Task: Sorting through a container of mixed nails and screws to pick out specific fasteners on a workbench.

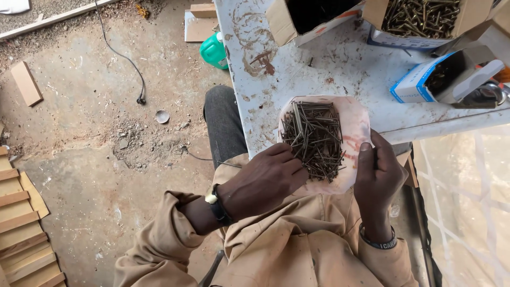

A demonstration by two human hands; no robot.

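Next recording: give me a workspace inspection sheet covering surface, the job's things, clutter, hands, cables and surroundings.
Surface: white, stained, scratched tabletop.
Job's things: pale shallow dish heaped with thin dark nails, at the table's near edge.
Clutter: open cardboard box of brass-coloured screws; small blue-and-white carton; open dark-lined box.
Hands: left hand fingers on the nails; right hand at the dish rim.
Cables: black cable across the floor.
Surroundings: dusty concrete floor, green plastic bottle, wooden slats.
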